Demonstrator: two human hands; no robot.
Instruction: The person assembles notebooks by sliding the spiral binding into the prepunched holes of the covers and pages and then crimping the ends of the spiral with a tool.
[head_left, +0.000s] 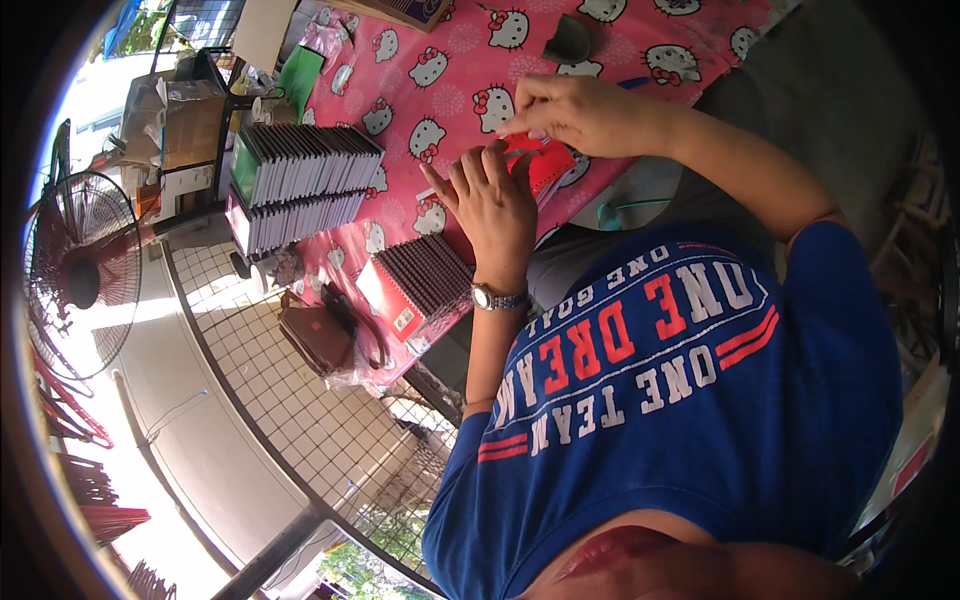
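Observation:
A red spiral-bound notebook [549,170] lies on the pink table near my body, partly hidden under my hands. My left hand [492,205], with a wristwatch [497,298], reaches over its left side, fingers spread and bent a little. Just beyond it, my right hand [580,112] curls over the notebook's far edge. Its thumb and fingers come together in a pinch; whatever is between them is too small to make out. Left of my hands stands a row of red spiral-bound notebooks [420,280].
Two rows of notebooks, one green-covered [300,165] and one purple-edged [295,222], stand at the table's left. Beyond my right hand is a dark cup-like object [569,40]. A brown bag [318,338] lies by the left edge, near a fan [83,277] and wire mesh [270,370].

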